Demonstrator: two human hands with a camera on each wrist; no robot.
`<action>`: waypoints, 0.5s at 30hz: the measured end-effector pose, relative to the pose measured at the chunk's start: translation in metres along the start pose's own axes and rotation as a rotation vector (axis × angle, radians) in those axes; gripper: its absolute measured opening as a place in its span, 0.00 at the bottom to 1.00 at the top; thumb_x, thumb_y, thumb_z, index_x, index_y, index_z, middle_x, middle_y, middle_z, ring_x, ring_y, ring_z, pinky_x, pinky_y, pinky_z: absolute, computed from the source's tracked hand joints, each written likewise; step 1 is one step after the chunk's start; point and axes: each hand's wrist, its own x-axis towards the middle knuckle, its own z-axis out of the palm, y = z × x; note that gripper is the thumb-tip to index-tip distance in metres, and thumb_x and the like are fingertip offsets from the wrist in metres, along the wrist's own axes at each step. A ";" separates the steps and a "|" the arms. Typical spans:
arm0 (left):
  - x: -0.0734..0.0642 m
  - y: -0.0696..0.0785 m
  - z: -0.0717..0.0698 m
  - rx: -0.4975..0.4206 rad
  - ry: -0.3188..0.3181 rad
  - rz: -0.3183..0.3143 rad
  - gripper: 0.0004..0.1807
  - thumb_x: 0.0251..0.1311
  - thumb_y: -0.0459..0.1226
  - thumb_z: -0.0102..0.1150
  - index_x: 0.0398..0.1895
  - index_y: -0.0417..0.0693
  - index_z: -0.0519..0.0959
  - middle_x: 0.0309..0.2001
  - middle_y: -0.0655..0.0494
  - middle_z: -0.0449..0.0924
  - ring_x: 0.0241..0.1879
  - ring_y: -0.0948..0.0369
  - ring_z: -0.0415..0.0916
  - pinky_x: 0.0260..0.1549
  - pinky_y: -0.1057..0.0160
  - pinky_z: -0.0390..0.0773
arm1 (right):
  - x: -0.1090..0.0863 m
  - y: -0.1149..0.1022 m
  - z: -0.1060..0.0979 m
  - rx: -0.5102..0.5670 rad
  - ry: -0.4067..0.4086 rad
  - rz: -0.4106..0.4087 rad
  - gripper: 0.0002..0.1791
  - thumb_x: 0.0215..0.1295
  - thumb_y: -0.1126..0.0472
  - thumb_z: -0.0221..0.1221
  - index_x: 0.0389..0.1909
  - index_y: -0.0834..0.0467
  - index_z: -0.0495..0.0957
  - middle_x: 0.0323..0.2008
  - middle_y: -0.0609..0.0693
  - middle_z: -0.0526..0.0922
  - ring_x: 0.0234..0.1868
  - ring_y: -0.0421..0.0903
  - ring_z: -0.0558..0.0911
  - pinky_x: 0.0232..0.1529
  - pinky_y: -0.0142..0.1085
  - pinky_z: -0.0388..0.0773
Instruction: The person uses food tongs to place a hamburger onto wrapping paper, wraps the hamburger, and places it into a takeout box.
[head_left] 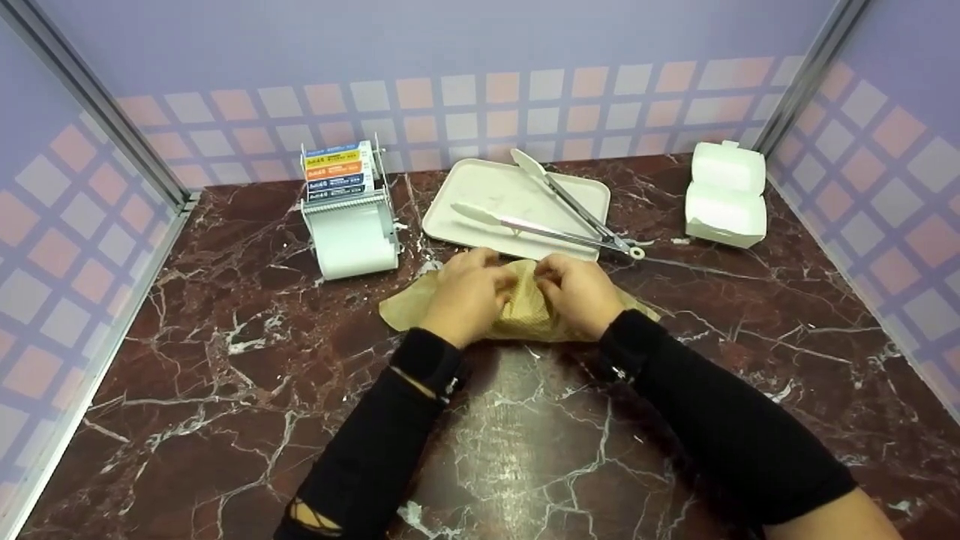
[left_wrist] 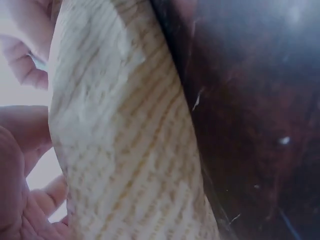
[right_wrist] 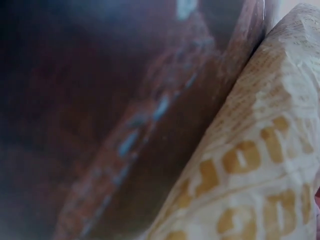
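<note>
A yellowish-brown sheet of printed wrapping paper [head_left: 525, 309] stands bunched on the marble-patterned tabletop. Its ends spread out to both sides. My left hand [head_left: 471, 294] pinches it from the left, and my right hand [head_left: 581, 294] pinches its upper edge from the right, fingers bent. Between the two hands the paper rises in a fold; whatever may lie inside is hidden. Up close in the left wrist view, the striped paper [left_wrist: 125, 130] covers part of the fingers [left_wrist: 12, 165]. Large brown lettering shows on the paper [right_wrist: 250, 185] in the right wrist view.
Just behind the hands, metal tongs with pale tips [head_left: 577, 210] lie spread across a cream tray [head_left: 450, 191]. A wire rack [head_left: 349, 199] with colored labels and a white roll stands at the left back. At the right back is an opened white foam box [head_left: 726, 196].
</note>
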 end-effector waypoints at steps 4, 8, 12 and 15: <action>-0.008 0.002 0.005 0.100 -0.049 0.081 0.28 0.73 0.56 0.58 0.71 0.59 0.77 0.78 0.52 0.68 0.79 0.45 0.60 0.82 0.37 0.45 | 0.000 -0.001 0.002 -0.056 -0.002 -0.036 0.09 0.73 0.64 0.63 0.48 0.63 0.87 0.46 0.59 0.92 0.46 0.57 0.89 0.53 0.51 0.85; -0.013 0.001 0.011 0.127 -0.077 0.086 0.38 0.69 0.62 0.59 0.77 0.58 0.70 0.79 0.54 0.67 0.80 0.44 0.58 0.81 0.34 0.43 | -0.005 -0.005 0.005 -0.173 0.040 -0.137 0.13 0.71 0.64 0.63 0.53 0.63 0.86 0.58 0.61 0.87 0.59 0.61 0.85 0.66 0.56 0.79; -0.012 0.001 0.014 0.140 -0.077 0.073 0.41 0.64 0.62 0.64 0.77 0.56 0.71 0.80 0.55 0.66 0.81 0.44 0.58 0.81 0.32 0.44 | -0.015 -0.014 0.007 -0.233 -0.074 -0.296 0.28 0.70 0.65 0.59 0.71 0.63 0.74 0.77 0.64 0.67 0.78 0.65 0.67 0.81 0.62 0.58; -0.011 0.000 0.015 0.147 -0.089 0.053 0.43 0.61 0.61 0.67 0.76 0.55 0.71 0.80 0.55 0.64 0.81 0.45 0.56 0.81 0.33 0.42 | -0.019 -0.018 0.008 -0.236 -0.283 -0.326 0.44 0.66 0.65 0.59 0.82 0.65 0.53 0.84 0.63 0.52 0.85 0.62 0.53 0.85 0.58 0.46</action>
